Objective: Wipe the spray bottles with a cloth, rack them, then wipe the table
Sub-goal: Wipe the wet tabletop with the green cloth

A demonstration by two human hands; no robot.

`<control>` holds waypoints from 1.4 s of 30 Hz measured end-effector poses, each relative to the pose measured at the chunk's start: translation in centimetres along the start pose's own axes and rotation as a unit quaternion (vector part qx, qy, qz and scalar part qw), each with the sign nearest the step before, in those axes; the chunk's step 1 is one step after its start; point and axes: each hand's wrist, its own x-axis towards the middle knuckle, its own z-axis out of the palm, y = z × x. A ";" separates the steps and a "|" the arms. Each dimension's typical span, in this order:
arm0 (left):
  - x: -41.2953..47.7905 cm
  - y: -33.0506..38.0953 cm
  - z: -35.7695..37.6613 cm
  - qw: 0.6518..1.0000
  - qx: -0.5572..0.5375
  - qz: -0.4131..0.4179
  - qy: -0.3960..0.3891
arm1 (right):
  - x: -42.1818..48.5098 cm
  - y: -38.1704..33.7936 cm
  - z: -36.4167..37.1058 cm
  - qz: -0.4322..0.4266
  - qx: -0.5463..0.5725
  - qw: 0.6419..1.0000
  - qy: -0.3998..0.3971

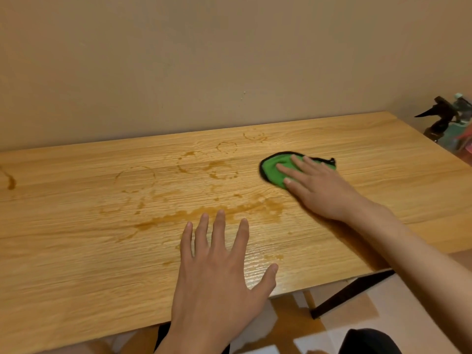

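The person's right hand point(321, 190) lies flat on a green microfibre cloth with black edging point(272, 169), its fingers straight and slightly apart, pressing down on the fabric rather than curling round it. The cloth sits on the far right part of the light wood-grain tabletop point(76, 264), bunched into a rounded pad. The left hand point(219, 272) rests palm down on the bare wood near the front edge, fingers spread wide and holding nothing. Between and beyond the hands, brown liquid streaks and ring marks point(204, 215) cover the middle of the table. The spray bottles point(444, 118), one with a black trigger head, stand past the table's far right corner, blurred, against the beige wall point(178, 60).
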 end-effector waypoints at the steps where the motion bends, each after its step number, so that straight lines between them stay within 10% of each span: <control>1: 0.0 0.0 0.1 1.000 0.002 0.002 0.006 | 1.1 2.2 -0.2 0.034 -0.002 0.999 0.000; 9: 0.5 0.4 0.2 1.000 -0.003 -0.001 -0.006 | 11.5 7.2 -2.2 0.182 -0.003 0.983 0.008; 20: 0.4 0.3 0.4 1.000 0.003 0.001 0.013 | 10.9 -3.9 -0.1 -0.057 -0.008 0.998 0.012; 31: 0.6 0.5 0.1 1.000 -0.017 -0.005 -0.002 | 13.2 5.8 -2.1 0.235 0.020 0.971 0.039; 42: 0.2 0.6 -1.3 0.999 -0.004 -0.006 -0.052 | 8.8 -2.5 -0.3 -0.015 -0.001 1.000 0.000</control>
